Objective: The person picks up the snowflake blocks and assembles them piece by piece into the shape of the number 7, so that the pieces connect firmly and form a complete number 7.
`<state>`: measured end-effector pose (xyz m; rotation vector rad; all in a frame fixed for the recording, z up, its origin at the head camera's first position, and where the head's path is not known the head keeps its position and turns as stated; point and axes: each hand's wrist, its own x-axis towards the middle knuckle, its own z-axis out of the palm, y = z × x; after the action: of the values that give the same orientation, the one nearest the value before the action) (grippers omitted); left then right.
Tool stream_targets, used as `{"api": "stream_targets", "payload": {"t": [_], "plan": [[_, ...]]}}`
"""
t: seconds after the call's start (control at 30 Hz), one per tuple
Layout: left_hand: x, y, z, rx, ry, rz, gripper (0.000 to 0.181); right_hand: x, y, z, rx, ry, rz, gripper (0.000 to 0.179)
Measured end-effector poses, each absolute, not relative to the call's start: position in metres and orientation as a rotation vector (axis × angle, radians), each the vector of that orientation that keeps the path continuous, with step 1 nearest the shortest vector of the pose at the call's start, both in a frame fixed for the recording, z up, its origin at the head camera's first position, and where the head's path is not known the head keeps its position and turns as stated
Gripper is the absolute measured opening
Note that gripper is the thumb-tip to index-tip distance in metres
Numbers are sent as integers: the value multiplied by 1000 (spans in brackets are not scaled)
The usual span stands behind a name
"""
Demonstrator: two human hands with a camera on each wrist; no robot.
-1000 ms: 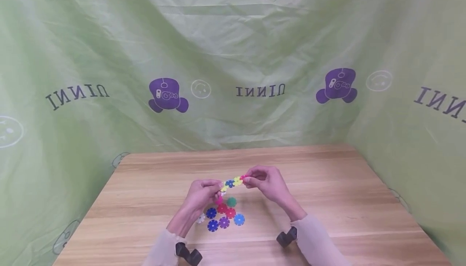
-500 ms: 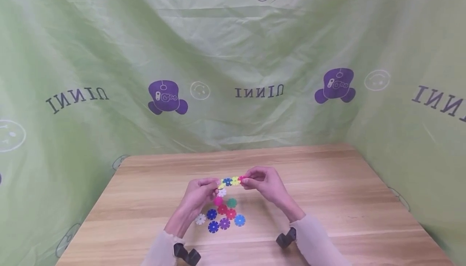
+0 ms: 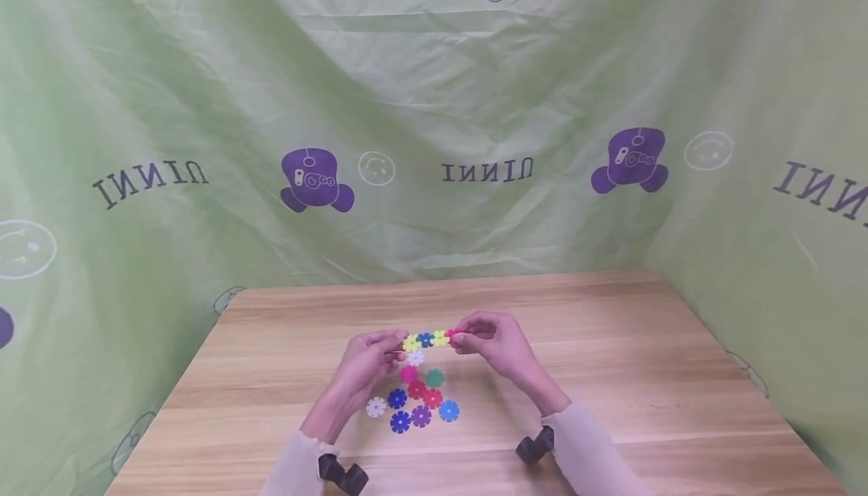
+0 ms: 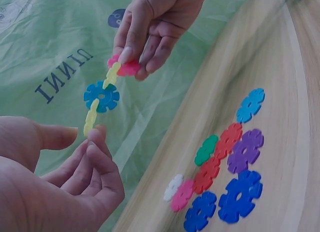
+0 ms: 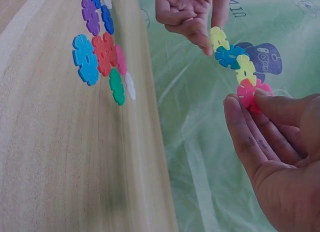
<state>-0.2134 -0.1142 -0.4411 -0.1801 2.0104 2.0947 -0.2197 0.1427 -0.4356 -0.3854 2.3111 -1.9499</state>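
Note:
A short chain of slotted, flower-shaped interlocking discs (image 3: 425,340) hangs in the air between my hands. It runs from yellow through blue and yellow to pink. My right hand (image 3: 498,339) pinches the pink disc (image 5: 247,94) between thumb and fingers. At the opposite end is my left hand (image 3: 366,364), with its fingertips right at the yellow end disc (image 4: 90,117). Its thumb stands a little away from that disc in the left wrist view, the other fingers loosely bent. Neighbouring discs in the chain sit crosswise, slotted into one another.
Several loose discs lie on the wooden table (image 3: 610,375) below the hands, among them a green one (image 3: 434,378), a purple one (image 3: 421,416), a light blue one (image 3: 449,411) and a white one (image 3: 376,407). A green printed curtain (image 3: 420,104) surrounds the table's back and sides.
My left fingers have drawn back to the left, so the yellow end disc they partly covered now shows. The right hand keeps its pinch on the pink disc, nearly still.

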Motion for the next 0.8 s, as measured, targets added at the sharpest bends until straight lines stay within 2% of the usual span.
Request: {"api": "stream_targets", "payload": {"t": [0.53, 0.8], "plan": [[-199, -139, -455, -28, 2297, 1768, 32, -219, 148, -432, -411, 2287, -1985, 23], [-193, -148, -461, 55, 2472, 1620, 24, -221, 150, -430, -399, 2298, -1986, 22]]}}
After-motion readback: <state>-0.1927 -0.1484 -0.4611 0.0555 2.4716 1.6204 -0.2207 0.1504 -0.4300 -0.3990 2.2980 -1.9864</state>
